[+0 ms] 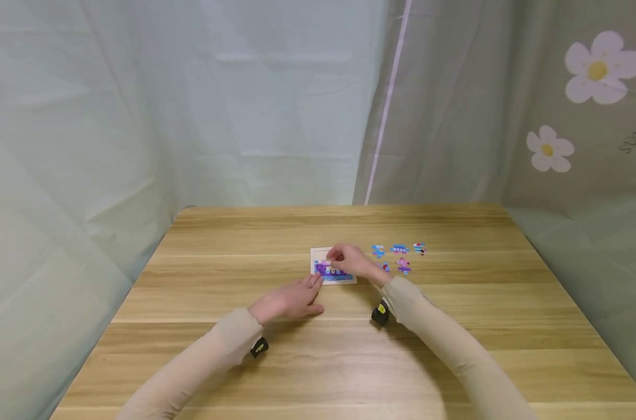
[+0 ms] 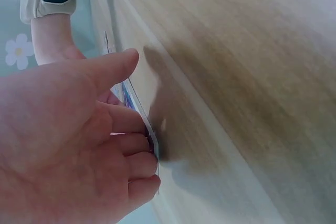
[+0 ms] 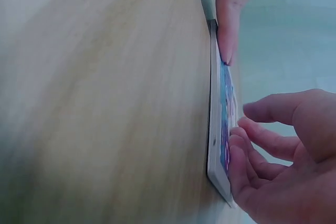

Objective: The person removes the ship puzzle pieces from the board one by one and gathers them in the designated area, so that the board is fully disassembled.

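Note:
A small puzzle board point(image 1: 334, 249) with a pale frame lies on the table, partly filled with purple and blue pieces. My right hand point(image 1: 349, 260) is over its upper right part, fingers bent and fingertips down at the pieces. In the right wrist view, the right hand's thumb stands a little apart from the index finger, with nothing plainly showing between them. A pale pink piece point(image 1: 325, 262) lies right by these fingertips. My left hand point(image 1: 295, 298) rests its fingertips on the board's lower left edge, thumb spread away from the fingers.
Several loose puzzle pieces, among them a blue one point(image 1: 399, 248) and a pink one point(image 1: 403, 265), lie right of the board on the wooden table point(image 1: 234, 245). Light curtains point(image 1: 276, 116) hang behind and beside the table. A dark wrist camera point(image 1: 380, 314) hangs under the right sleeve.

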`<state>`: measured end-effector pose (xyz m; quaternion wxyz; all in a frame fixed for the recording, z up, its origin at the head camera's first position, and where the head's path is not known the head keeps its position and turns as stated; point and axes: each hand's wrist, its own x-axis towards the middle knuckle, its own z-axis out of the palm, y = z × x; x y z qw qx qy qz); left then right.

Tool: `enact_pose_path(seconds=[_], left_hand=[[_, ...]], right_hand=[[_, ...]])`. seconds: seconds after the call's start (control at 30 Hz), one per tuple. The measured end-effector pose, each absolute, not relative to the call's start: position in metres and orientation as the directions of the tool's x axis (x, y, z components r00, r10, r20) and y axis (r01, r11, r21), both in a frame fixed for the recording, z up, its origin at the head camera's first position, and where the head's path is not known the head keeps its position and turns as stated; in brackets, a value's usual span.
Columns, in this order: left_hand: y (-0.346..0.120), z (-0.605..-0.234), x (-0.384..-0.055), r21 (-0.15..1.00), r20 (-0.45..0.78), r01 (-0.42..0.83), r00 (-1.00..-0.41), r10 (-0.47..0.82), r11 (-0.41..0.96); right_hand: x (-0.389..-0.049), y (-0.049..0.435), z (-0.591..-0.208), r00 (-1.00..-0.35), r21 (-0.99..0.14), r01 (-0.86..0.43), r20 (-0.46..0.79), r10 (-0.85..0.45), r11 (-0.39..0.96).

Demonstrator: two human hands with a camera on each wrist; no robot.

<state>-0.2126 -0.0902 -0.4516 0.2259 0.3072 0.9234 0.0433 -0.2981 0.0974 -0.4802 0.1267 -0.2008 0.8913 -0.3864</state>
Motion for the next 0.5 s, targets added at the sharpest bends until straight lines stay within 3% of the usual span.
enact_pose_path(seconds=[0.5], left_hand=[[-0.0901,-0.4482,-0.2183,0.250,-0.400,0.553,-0.688,0.605,0.794]], right_hand=[[-0.2931,0.0862,-0.4734,-0.864,-0.692,-0.307,-0.085,-0.496,0.653]])
